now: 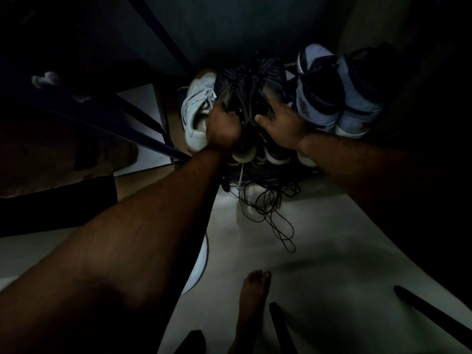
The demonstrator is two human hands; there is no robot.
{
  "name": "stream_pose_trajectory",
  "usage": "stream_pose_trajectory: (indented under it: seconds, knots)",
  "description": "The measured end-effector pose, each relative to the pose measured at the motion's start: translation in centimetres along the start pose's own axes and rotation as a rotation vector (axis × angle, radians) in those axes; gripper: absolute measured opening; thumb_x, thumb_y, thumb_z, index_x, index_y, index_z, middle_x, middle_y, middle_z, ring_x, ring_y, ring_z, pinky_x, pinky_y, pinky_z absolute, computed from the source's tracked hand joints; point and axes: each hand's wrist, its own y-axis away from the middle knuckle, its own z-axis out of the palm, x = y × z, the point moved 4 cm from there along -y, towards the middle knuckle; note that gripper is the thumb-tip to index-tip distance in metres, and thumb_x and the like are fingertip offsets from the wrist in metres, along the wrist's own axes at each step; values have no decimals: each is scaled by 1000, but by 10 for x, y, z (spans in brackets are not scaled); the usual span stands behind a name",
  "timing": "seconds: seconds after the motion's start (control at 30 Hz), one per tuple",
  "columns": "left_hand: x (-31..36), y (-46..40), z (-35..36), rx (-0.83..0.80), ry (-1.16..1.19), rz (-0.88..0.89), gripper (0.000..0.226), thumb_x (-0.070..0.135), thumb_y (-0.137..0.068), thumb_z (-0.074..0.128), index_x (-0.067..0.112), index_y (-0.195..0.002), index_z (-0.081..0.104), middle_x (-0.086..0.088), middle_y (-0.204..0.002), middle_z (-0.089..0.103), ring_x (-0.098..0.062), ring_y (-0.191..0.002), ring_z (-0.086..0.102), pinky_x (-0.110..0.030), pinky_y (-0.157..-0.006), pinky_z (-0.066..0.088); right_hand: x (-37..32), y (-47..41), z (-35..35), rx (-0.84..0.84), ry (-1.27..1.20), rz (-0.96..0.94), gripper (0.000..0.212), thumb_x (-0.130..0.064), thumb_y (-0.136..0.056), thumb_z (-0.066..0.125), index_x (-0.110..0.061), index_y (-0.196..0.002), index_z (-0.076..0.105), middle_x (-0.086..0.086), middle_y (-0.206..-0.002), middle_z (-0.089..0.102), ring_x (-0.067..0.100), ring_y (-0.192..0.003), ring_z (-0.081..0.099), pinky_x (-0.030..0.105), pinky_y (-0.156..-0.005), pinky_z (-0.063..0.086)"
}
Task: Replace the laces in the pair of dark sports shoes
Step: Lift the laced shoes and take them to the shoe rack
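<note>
Dark sports shoes [251, 80]: two, side by side on the top tier of a low shoe rack, toes pointing away, between the pale shoe and the high-tops.
Left hand [222, 123]: fingers curled round the collar of the left dark shoe, gripping it.
Right hand [281, 121]: fingers curled over the collar of the right dark shoe, thumb at its inner edge, holding it.
Pale shoe [198, 108]: one, just left of the dark pair, touching the left hand.
High-tops [337, 93]: two, pale blue and dark, just right of the dark pair.
Lower tier: at least two more shoes [258, 154], only pale soles visible; exact count unclear.
Loose laces [268, 205]: dark tangle on the floor [332, 238] below the rack; number cannot be told.
Foot [252, 297]: one bare foot on the floor, well apart from the rack.
</note>
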Motion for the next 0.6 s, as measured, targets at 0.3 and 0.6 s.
stream_pose_trajectory:
  seconds: [0.3,0.6]
  knots:
    - [10,25,9,43,-57,161,63,32,-97,53,10,-155,37,-15,-157,42,-34,-145,37,-39,-117,30,-6,11,-20,-120,13,56,51,-20,-100,54,-9,-148,41,18,-142,53,35,-130,49,34,-106,38]
    - [13,107,3,81,-55,267,61,34,-94,57,12,-149,44,-15,-149,48,-33,-139,43,-46,-115,37,0,122,-48,-81,-96,65,47,-28,-98,60,-16,-143,51,5,-140,57,20,-129,52,18,-93,35]
